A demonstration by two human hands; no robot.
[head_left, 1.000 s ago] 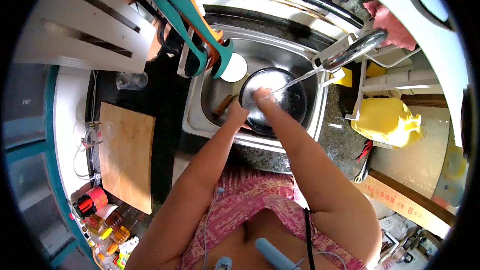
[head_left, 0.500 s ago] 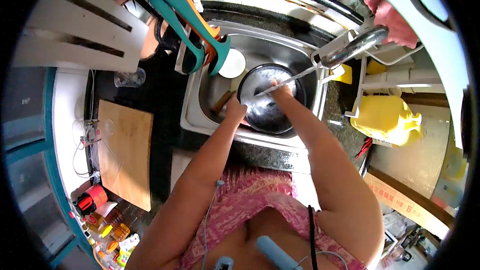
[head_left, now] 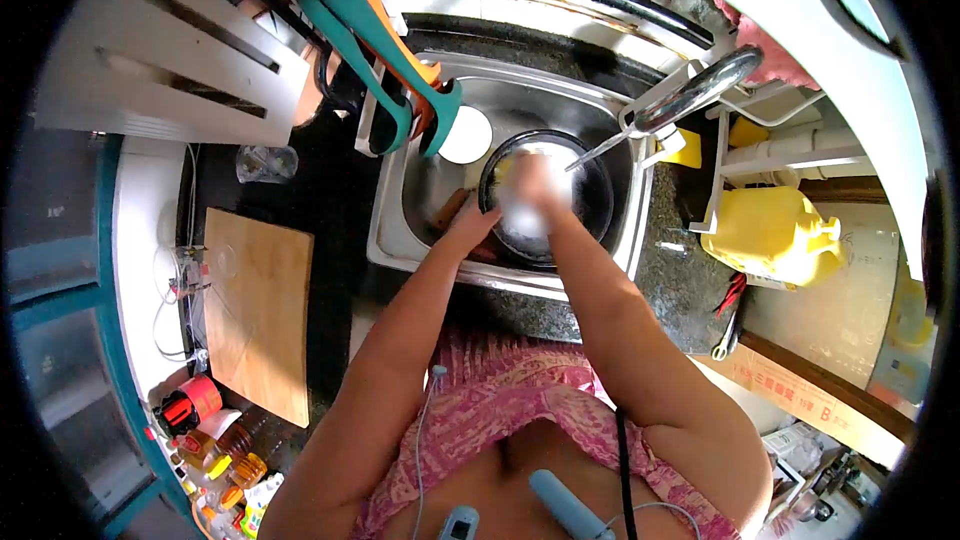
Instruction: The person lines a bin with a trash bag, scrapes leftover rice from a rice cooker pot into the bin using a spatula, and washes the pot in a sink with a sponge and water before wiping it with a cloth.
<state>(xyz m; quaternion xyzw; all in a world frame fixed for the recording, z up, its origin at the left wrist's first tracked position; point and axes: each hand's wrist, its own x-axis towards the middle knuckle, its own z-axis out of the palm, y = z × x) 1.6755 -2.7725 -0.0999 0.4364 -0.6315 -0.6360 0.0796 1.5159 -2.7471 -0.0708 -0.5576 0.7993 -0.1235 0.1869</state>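
A round black pan (head_left: 597, 210) lies in the steel sink (head_left: 392, 230), with water running into it from the faucet (head_left: 700, 92). At the pan's left rim, my left hand (head_left: 476, 227) grips the edge. My right hand (head_left: 538, 185) is inside the pan, smeared by motion and a bright glare, so its fingers cannot be made out. A white round dish (head_left: 467, 136) sits at the sink's back left. Beside my left hand is a brown handle-like object (head_left: 449, 208), partly hidden.
Green-handled scissors (head_left: 352, 50) hang over the sink's left edge. A wooden board (head_left: 258, 315) stands left, with bottles (head_left: 232, 462) below it. To the right are a yellow jug (head_left: 765, 235), a yellow sponge (head_left: 684, 148) and a pink cloth (head_left: 768, 48).
My right hand has moved within the pan, first to the right, then back left. My left hand stays at the rim. The water stream now looks shorter.
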